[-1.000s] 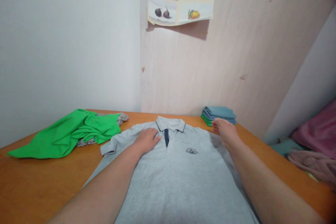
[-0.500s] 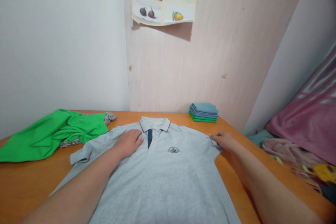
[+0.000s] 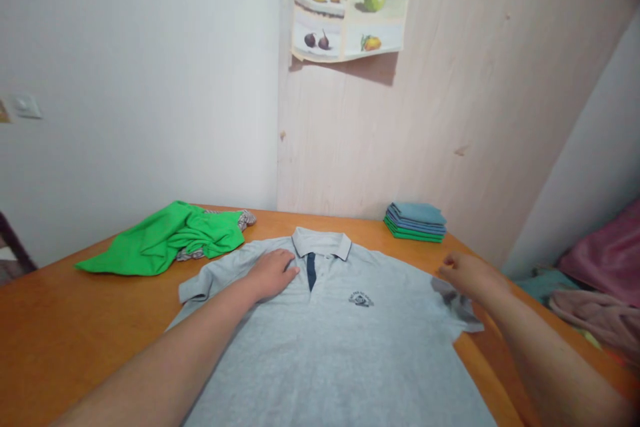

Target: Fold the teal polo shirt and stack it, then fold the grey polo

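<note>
A light grey polo shirt (image 3: pixel 340 347) lies front up and spread out, with its collar toward the wall and a small dark emblem on the chest. My left hand (image 3: pixel 273 273) rests flat on the shirt beside the collar, fingers stretched out. Just over the right-hand sleeve (image 3: pixel 463 313) hovers my right hand (image 3: pixel 473 277), its fingers curled together with no cloth visible in them. A shadow from this hand falls on the sleeve, which lies partly behind the wrist.
The orange-brown table (image 3: pixel 65 320) carries a crumpled green garment (image 3: pixel 165 243) at the back left. A stack of folded blue and green cloths (image 3: pixel 415 221) sits near the back right corner. Pinkish fabric (image 3: pixel 595 307) is heaped beyond the right edge. Fruit pictures (image 3: pixel 350 10) hang on the wall.
My right hand has let go of the sleeve and lifted slightly; the sleeve now lies spread outward. My left hand stays on the shirt. The view has turned to the left.
</note>
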Tool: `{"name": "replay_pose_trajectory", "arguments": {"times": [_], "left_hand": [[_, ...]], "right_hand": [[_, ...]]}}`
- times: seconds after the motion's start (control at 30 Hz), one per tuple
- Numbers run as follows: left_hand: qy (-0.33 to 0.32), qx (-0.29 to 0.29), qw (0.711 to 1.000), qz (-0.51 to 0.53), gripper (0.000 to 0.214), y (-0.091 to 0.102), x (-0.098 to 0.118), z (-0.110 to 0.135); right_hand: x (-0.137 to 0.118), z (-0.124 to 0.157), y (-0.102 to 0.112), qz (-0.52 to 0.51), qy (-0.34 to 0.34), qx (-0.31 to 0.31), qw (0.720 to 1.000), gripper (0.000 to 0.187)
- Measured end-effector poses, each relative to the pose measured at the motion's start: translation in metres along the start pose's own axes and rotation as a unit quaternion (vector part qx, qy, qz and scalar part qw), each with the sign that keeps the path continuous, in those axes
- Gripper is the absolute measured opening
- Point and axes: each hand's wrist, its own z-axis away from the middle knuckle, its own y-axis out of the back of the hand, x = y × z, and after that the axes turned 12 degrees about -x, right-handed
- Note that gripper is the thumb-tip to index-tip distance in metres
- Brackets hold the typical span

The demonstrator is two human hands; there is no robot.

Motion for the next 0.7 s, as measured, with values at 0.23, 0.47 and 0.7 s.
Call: {"name": "replay_pose_trajectory", "arguments": {"times": [0.23,0.47,0.7], "left_hand": [[0.126,-0.005,0.992,-0.021,0.041,0.004,0.034,-0.02],[0.143,0.039,0.989,0.005,0.042,-0.014,0.036,-0.022],[0.136,0.016,0.99,0.024,0.051,-0.019,0.032,-0.025]], "right_hand": [[-0.117,-0.001,-0.005,-0.039,0.169,-0.046,0.984,0.02],[-0.202,0.003,-0.061,-0.045,0.226,-0.106,0.967,0.025],[-0.218,0.019,-0.092,0.014,0.196,-0.087,0.977,0.04]]}}
